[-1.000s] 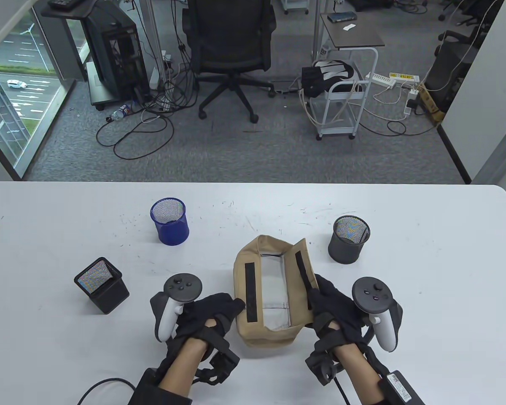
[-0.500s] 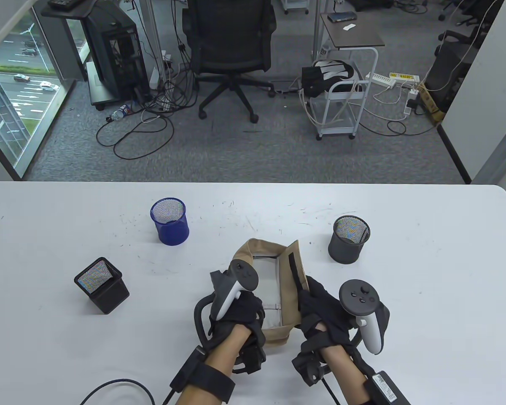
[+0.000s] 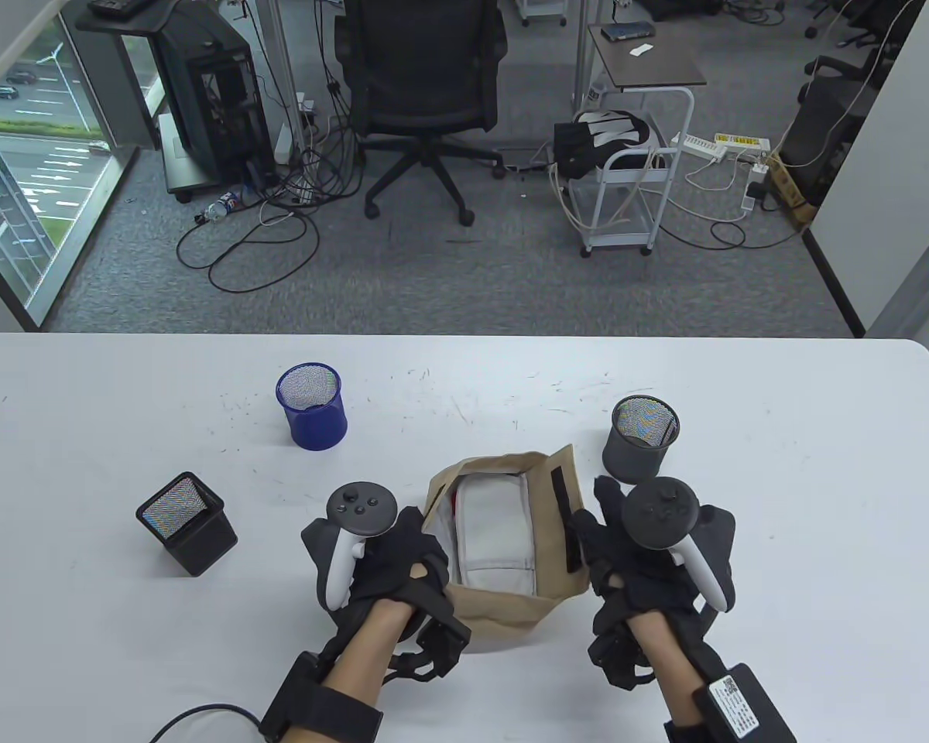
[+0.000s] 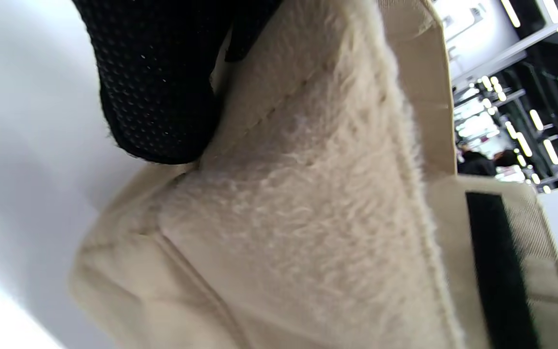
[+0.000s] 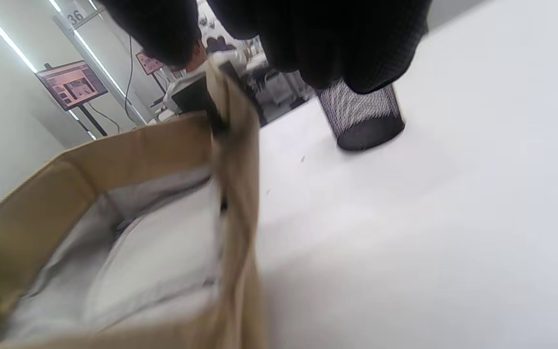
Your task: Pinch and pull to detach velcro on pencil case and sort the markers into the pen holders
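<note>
The tan pencil case [image 3: 503, 611] lies open in the middle of the table, showing its grey lining [image 3: 491, 534]; no markers are plainly visible inside. My left hand [image 3: 402, 553] grips the case's left flap, a gloved finger [image 4: 158, 97] lying against the fuzzy velcro [image 4: 308, 194]. My right hand [image 3: 608, 546] pinches the right flap beside its black velcro strip [image 3: 563, 507]; its fingers [image 5: 308, 39] hold the flap's edge [image 5: 233, 145]. A blue round holder [image 3: 312, 406], a black square holder [image 3: 187, 524] and a black round mesh holder [image 3: 641, 439] stand around the case.
The black mesh holder [image 5: 361, 118] stands just beyond my right hand. The white table [image 3: 782, 503] stretches to both sides. Behind its far edge are an office chair [image 3: 422, 101], a cart [image 3: 635, 139] and floor cables.
My left hand moved from over the case back to its left side, drawing that flap outward. My right hand shifted right and forward with its flap. The case mouth is wider.
</note>
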A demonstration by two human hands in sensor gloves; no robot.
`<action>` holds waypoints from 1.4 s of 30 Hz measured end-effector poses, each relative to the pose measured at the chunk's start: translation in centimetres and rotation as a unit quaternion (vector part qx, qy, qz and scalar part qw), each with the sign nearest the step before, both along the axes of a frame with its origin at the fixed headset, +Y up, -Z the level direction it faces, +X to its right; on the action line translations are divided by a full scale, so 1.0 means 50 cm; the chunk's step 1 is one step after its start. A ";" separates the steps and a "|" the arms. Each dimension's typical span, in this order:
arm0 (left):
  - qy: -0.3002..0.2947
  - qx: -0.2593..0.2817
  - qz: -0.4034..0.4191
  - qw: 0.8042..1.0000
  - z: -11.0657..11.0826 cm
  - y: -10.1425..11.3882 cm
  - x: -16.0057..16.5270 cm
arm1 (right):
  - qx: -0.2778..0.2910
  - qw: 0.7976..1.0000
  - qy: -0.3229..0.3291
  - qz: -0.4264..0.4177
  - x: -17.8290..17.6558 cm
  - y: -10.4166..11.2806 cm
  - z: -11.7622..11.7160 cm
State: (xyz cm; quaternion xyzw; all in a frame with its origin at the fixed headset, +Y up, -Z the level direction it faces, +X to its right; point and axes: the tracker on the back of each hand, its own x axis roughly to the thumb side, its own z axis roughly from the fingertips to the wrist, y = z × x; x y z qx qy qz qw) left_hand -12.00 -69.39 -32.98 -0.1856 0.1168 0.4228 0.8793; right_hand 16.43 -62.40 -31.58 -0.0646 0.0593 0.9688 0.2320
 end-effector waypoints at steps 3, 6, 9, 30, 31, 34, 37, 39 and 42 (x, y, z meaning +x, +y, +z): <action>-0.004 0.009 -0.008 1.000 0.006 -0.005 0.009 | 0.002 1.000 0.013 -0.014 -0.027 0.036 -0.008; -0.009 0.013 -0.012 1.000 0.011 -0.011 0.019 | -0.059 0.996 0.052 -0.036 -0.075 0.039 -0.030; -0.010 0.011 0.006 1.000 0.017 -0.015 0.025 | -0.126 0.988 0.080 -0.025 -0.130 0.013 -0.052; 0.048 0.028 0.099 0.994 0.043 -0.023 -0.025 | 0.024 0.970 0.066 0.233 -0.247 -0.027 -0.015; 0.051 0.031 0.101 0.993 0.042 -0.023 -0.028 | 0.037 0.969 0.052 0.237 -0.236 -0.021 -0.014; 0.059 0.039 0.117 0.991 0.042 -0.021 -0.042 | 0.010 0.978 0.018 0.208 -0.174 -0.009 -0.028; 0.063 0.048 0.140 0.987 0.042 -0.024 -0.052 | -0.074 0.994 0.015 0.081 -0.104 -0.022 -0.053; 0.063 0.052 0.161 0.984 0.042 -0.030 -0.057 | -0.100 0.995 0.021 0.013 -0.069 -0.034 -0.066; 0.061 0.042 0.165 0.984 0.040 -0.041 -0.060 | -0.129 0.991 0.027 -0.035 -0.038 -0.052 -0.078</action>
